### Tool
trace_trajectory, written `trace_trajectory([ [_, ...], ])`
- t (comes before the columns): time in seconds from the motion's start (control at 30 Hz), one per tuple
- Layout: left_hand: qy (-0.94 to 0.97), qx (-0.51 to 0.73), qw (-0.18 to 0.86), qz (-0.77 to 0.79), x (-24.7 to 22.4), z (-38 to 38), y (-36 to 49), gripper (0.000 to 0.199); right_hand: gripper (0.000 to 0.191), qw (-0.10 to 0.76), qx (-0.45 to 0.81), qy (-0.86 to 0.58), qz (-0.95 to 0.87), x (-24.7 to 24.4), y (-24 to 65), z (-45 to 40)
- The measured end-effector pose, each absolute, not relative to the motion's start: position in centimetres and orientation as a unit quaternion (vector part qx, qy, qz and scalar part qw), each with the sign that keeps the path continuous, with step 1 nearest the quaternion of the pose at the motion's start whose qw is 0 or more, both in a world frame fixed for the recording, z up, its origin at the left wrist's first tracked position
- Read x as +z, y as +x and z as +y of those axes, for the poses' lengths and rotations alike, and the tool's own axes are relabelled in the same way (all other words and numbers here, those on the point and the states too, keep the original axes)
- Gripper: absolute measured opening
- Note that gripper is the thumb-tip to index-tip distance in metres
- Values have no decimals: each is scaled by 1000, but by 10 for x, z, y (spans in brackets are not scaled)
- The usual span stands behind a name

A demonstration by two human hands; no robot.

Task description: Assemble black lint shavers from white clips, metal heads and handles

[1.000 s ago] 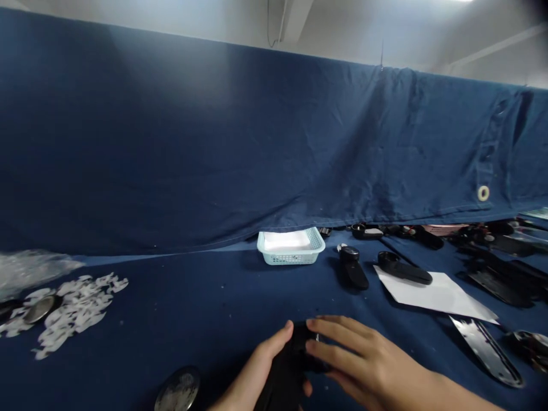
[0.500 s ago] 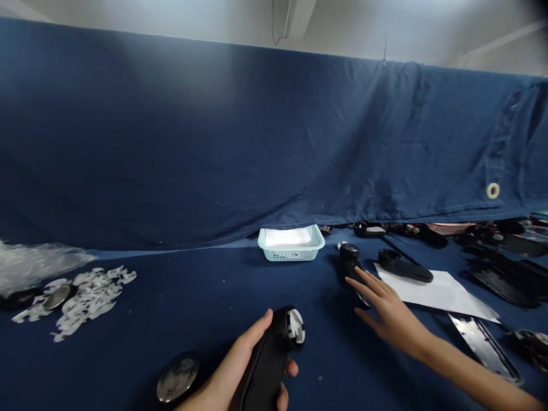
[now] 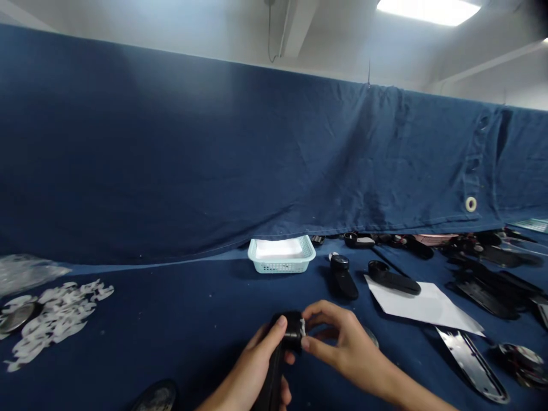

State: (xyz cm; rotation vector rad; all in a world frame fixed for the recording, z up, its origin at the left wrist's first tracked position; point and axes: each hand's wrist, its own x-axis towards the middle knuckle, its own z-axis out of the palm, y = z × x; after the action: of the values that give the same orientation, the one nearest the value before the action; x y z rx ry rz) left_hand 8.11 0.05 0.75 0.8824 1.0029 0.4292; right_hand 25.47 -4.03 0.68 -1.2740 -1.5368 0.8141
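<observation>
My left hand (image 3: 261,357) is wrapped round a black handheld housing (image 3: 274,374), its thumb on the round head, which faces right. The thumb and fingers of my right hand (image 3: 338,339) pinch at the white part (image 3: 303,327) in the open end of that head. A round disc, partly hidden, lies behind my right wrist. Beyond it rests another black housing (image 3: 343,279) with a round head. A dark oval piece (image 3: 157,397) sits at the bottom edge, left of my left arm.
White plastic parts (image 3: 55,319) lie heaped at the left by clear plastic wrap (image 3: 28,274). A light blue basket (image 3: 281,266) stands by the blue curtain (image 3: 214,154). At right are white paper (image 3: 428,305), a black housing (image 3: 396,279) and a silver-black panel (image 3: 473,362).
My right hand has moved left from beside the far housing to the head of the held one. My left hand has turned that head to the right. The camera view has shifted.
</observation>
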Motion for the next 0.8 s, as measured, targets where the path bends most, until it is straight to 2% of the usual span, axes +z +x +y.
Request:
trace_trajectory([
  [0.17,402,162,765,477,15,14,66,58,23,488,301,-521,-633,8,262,-32],
  [0.3,440,173,731,491,36,64,63,60,21,531,271,-572,-564,10,298,-34],
  [0.43,527,186,690,461,66,145,95,36,30,577,307,-584,-482,-6,330,-38],
  [0.53,601,141,639,460,81,206,141,26,35,615,310,-582,-432,-18,338,-37],
  [0.7,631,10,575,520,62,272,201,25,37,649,334,-564,-386,-20,350,-39],
  [0.8,638,6,567,521,37,294,211,27,35,634,377,-565,-369,-21,366,-48],
])
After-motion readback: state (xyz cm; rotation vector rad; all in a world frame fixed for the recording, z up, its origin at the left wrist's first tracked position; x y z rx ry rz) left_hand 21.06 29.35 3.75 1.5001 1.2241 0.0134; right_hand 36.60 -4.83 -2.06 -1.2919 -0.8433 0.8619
